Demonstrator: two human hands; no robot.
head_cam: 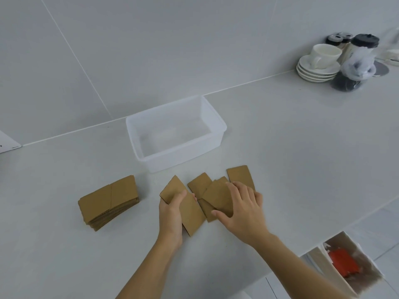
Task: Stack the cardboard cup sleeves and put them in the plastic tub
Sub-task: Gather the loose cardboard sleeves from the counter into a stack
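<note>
- Clear rectangular plastic tub (pixel 216 119): empty, just behind the sleeves.
- Stack of flat brown cardboard cup sleeves (pixel 108 201): left of the tub; probably light, slippery; grip its edges.
- Loose sleeves (pixel 240 175): left hand (pixel 170 214) grips one (pixel 190 210); right hand (pixel 241 206) presses flat, grasping nothing.

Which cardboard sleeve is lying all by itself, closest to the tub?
The sleeve farthest right, just beyond the right hand. It lies flat and single near the plastic tub; the others overlap or sit stacked.

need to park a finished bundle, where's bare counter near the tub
Bare counter lies between the sleeve stack and the tub, and right of the tub toward the saucers. Crowded: loose sleeves under the left hand and right hand.
</note>
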